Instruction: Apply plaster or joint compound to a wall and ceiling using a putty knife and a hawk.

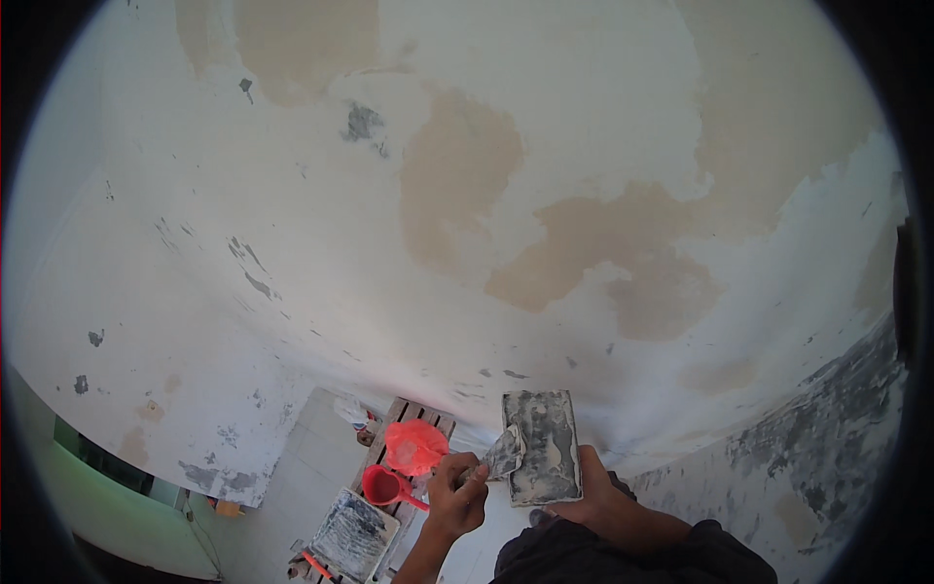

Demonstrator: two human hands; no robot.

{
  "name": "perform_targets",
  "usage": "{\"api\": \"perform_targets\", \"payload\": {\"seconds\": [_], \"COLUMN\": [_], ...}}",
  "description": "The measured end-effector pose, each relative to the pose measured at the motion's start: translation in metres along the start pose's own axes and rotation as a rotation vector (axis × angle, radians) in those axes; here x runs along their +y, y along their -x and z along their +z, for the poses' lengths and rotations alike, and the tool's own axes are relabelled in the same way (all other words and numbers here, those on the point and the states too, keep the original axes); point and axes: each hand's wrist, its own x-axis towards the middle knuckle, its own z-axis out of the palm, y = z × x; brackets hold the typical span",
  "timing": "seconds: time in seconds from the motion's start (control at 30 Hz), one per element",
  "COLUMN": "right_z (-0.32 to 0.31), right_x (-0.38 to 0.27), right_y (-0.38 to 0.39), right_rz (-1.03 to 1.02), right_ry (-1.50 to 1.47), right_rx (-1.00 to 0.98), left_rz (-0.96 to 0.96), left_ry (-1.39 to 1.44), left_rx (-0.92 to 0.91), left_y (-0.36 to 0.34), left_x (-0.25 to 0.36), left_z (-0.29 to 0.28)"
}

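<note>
A putty knife (505,453) is gripped by its handle in my left hand (458,494), fingers closed round it. Its triangular blade, smeared with grey, meets the left edge of a rectangular plasterer's hawk (543,448). Patches of dark grey and pale putty coat the face of that board. My right hand (587,487) supports the hawk from behind and along its right edge; most of its fingers are hidden by the board. Both are held in front of a wall (603,127) with tan damp-looking patches and grey bare spots.
Below left stands a slatted wooden bench (440,420) bearing a red plastic bag (416,446), a red dipper (385,485) and a putty-smeared tray (355,533). An orange-handled tool (316,565) lies beside the tray. Pale floor tiles (311,438) show left of the bench.
</note>
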Motion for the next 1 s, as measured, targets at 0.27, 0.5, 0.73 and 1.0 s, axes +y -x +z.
{"api": "perform_targets", "payload": {"seconds": [0.27,0.5,0.73,1.0], "right_z": [-0.046,-0.039,-0.041,-0.03], "right_x": [0.023,0.007,0.021,0.046], "right_y": [-0.029,-0.031,-0.052,-0.044], "right_rz": [0.24,0.042,0.1,0.339], "right_ry": [-0.802,-0.743,-0.753,-0.78], "right_rx": [-0.502,-0.383,-0.254,-0.478], "left_rz": [0.112,-0.094,-0.65,-0.581], "left_ry": [-0.02,0.203,1.246,1.291], "left_rx": [-0.099,0.037,-0.001,0.005], "left_y": [-0.003,0.023,0.003,-0.006], "left_x": [-0.021,-0.036,-0.003,-0.01], "left_z": [-0.024,-0.031,-0.053,-0.039]}}
